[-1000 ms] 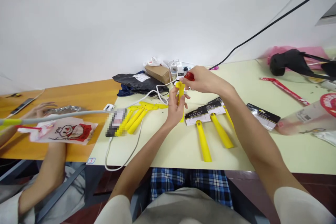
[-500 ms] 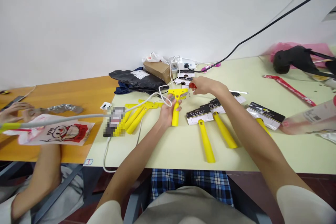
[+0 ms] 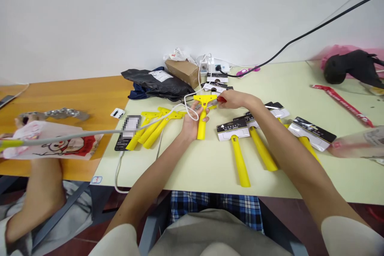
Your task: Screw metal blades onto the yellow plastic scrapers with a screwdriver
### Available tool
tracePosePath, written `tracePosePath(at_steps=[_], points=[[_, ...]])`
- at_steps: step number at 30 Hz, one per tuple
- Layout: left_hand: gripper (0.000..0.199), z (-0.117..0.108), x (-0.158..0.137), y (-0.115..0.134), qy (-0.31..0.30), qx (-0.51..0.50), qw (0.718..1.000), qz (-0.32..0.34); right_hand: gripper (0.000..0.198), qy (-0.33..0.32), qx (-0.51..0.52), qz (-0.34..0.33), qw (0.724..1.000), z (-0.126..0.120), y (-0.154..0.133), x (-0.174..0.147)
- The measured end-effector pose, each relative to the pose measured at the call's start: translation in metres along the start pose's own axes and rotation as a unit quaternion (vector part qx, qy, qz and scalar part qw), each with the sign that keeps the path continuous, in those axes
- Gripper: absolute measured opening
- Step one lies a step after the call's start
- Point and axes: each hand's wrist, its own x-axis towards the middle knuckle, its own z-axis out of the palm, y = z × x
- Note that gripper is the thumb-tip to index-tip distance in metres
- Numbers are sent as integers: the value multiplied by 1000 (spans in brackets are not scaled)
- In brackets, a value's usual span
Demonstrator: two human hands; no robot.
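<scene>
My left hand [image 3: 192, 122] is closed round the handle of a yellow scraper [image 3: 201, 126], holding it upright with its wide head at the top. Beside that head, my right hand [image 3: 235, 99] is closed on a red-handled tool [image 3: 221, 99]; the rest of the tool is hidden, so I cannot tell its kind. Left of my left hand lie several yellow scrapers [image 3: 154, 132] without covers. To the right, more scrapers [image 3: 241, 162] lie with black-and-white packaging [image 3: 232, 130] over their heads, some partly under my right forearm.
A white cable [image 3: 162, 118] loops in front of my left hand, by a phone [image 3: 127, 132]. Behind are a black parcel bag [image 3: 159, 84], a cardboard box [image 3: 183, 72] and a power strip [image 3: 214, 66]. At right lie a red strip [image 3: 345, 106] and a bottle [image 3: 360, 144]. Another person sits at left.
My right hand has come slightly lower, with the red-handled tool now close to the scraper's head. My left hand still holds the scraper. The view has shifted slightly.
</scene>
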Motion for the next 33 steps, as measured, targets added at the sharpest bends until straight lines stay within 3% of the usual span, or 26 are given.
tracePosePath(at_steps=[6,12,20,27,33], points=[[39,2,-1,-1,10,-3,1000,-13,11,55,8,-2,998,-18,4,-14],[41,2,-2,-3,6,10,1000,-14,16,138,73,-68,985,-35,-7,-33],[40,-1,-3,-4,-23,19,1000,-7,19,146,79,-105,980,-24,-18,-20],[35,0,-4,-6,-8,15,999,-28,18,146,118,-123,974,-22,-12,-18],[31,-1,-4,-6,9,15,999,-33,24,106,150,-117,976,-24,-7,-18]])
